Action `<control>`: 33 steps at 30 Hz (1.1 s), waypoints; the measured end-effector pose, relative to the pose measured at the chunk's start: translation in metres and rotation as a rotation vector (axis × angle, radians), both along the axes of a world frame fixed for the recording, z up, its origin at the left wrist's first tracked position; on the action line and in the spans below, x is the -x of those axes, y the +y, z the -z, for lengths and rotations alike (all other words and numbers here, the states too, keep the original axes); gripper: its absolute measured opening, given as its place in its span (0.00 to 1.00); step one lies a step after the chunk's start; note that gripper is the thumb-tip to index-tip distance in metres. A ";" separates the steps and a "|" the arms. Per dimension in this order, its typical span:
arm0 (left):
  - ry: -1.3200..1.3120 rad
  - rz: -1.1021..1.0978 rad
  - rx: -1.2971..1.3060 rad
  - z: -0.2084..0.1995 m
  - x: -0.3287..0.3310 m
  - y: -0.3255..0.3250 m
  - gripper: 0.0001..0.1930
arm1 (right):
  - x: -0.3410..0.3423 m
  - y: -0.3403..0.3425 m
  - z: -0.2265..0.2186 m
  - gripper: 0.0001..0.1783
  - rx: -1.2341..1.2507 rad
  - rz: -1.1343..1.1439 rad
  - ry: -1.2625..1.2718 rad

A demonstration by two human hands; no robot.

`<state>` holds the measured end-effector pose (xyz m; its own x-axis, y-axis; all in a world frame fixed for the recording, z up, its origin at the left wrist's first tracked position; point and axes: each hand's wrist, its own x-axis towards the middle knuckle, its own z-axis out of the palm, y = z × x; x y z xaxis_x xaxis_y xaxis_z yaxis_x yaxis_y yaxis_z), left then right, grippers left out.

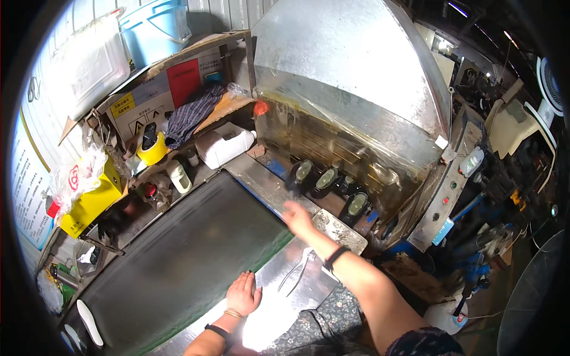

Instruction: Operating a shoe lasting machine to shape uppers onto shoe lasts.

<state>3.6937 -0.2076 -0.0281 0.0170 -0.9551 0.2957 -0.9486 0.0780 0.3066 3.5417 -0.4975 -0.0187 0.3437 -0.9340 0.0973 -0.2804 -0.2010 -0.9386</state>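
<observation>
My left hand (243, 292) lies flat, fingers together and stretched out, at the near edge of a dark conveyor belt (184, 249); it holds nothing. Reaching forward past the belt's right end, my right hand (298, 218) has its fingers extended, with nothing visible in them. Just beyond it stand several black shoe-like pieces (323, 181) with pale green oval faces, below the hood. A pair of pliers (295, 272) rests on the metal ledge between my arms. Pale shoe soles (89, 322) lie at the belt's left end.
A metal hood (350, 59) with clear plastic sheeting rises behind the belt. The shelf at left carries a yellow box (92, 204), a yellow tape roll (152, 149) and a white jug (225, 145). A worn pale tray (339, 231) sits by my right forearm, near a button panel (442, 204).
</observation>
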 end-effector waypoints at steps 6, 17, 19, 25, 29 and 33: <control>0.081 0.010 0.023 0.007 0.001 0.006 0.26 | 0.109 0.224 -0.003 0.10 -0.213 -0.508 0.069; -0.784 1.730 -0.871 -0.314 0.118 0.016 0.10 | 0.201 0.323 0.050 0.16 0.631 -0.148 0.121; -0.807 1.745 -0.885 -0.327 0.121 0.024 0.10 | 0.202 0.321 0.035 0.16 0.646 -0.137 0.074; -0.836 1.733 -0.925 -0.352 0.124 0.054 0.10 | 0.201 0.332 0.027 0.14 0.635 -0.129 0.067; -0.842 1.734 -0.942 -0.363 0.132 0.064 0.10 | 0.201 0.335 0.033 0.14 0.657 -0.119 0.038; -0.855 1.742 -0.950 -0.373 0.143 0.066 0.10 | 0.199 0.334 0.032 0.13 0.641 -0.146 0.062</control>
<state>3.5502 -0.1418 0.3453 -0.6461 0.3212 -0.6924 0.0037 0.9084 0.4180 3.3427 -0.1630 -0.0505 0.4853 -0.6409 0.5947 -0.2577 -0.7548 -0.6032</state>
